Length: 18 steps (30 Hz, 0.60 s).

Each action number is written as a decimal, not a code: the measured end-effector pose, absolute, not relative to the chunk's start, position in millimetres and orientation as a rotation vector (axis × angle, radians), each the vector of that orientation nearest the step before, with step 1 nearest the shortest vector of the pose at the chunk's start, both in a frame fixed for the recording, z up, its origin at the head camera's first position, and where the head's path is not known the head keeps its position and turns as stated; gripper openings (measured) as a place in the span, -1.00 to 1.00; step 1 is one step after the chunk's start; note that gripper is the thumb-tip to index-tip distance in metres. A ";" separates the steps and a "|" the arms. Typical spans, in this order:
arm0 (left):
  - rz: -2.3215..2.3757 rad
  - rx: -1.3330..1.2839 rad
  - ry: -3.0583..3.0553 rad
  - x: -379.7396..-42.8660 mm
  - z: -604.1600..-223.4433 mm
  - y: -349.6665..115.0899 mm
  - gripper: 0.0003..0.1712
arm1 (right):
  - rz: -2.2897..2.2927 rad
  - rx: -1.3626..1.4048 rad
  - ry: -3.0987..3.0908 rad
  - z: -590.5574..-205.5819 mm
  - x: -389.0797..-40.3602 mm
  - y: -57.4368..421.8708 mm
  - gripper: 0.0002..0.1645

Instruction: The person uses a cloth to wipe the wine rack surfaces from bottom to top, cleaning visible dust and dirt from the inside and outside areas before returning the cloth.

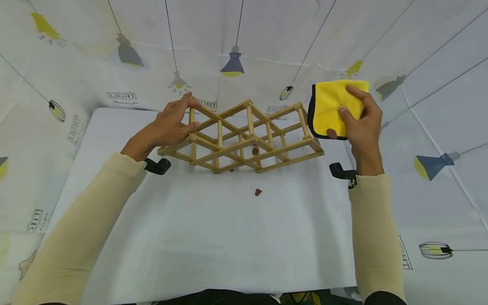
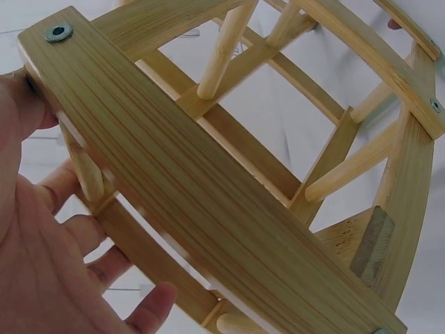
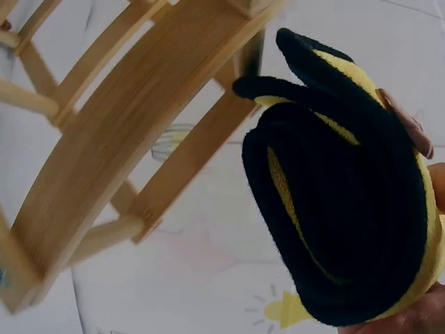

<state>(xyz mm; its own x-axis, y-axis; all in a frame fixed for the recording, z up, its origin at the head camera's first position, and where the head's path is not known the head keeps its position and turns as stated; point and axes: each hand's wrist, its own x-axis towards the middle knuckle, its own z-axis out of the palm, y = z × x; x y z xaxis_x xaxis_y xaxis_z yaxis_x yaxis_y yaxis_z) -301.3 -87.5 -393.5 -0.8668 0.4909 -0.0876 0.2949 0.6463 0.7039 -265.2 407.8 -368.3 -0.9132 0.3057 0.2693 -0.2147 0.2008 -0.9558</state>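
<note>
In the head view, a slatted wooden rack (image 1: 251, 139) with crossed beams and round dowels stands over the white surface. My left hand (image 1: 171, 120) holds its left end, thumb and fingers around the end post. Up close in the left wrist view, the fingers (image 2: 87, 233) curl behind a broad end plank (image 2: 208, 188). A folded yellow cloth (image 1: 328, 106) with black edging is pinched in my right hand (image 1: 364, 131), just beyond the rack's right end. Seen from the right wrist, the cloth's rolled dark edges (image 3: 334, 278) face the rack's plank (image 3: 125, 118), a gap between them.
A small brown piece (image 1: 258, 192) lies on the white table (image 1: 213, 237) in front of the rack. Another brown piece (image 1: 255, 151) shows through the rack's slats. White sheeting (image 1: 274, 25) printed with lamps hangs behind and at the sides.
</note>
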 end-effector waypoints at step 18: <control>1.041 0.645 2.626 -304.0 -398.8 -88.6 -0.35 | 1.739 -0.020 -2.436 -373.9 -307.0 379.1 -0.24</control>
